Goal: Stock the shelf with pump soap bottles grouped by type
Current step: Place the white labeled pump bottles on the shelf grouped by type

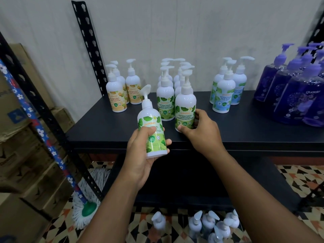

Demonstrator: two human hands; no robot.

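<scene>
My left hand point(140, 151) grips a white pump bottle with a green label point(151, 127), held tilted above the front edge of the black shelf point(105, 123). My right hand point(201, 130) wraps its thumb and fingers round the base of another green-label bottle point(185, 104), which stands upright on the shelf at the front of the green group point(165, 99). To the left stand yellow-label bottles point(116, 95). Right of the green group are blue-label bottles point(223, 95), and at the far right several dark purple bottles point(294, 92).
More white pump bottles point(208, 225) stand on the patterned floor below the shelf. A mop with a flowered handle point(84, 204) leans at the left against cardboard boxes point(26, 155). Black slotted uprights point(87, 41) frame the shelf.
</scene>
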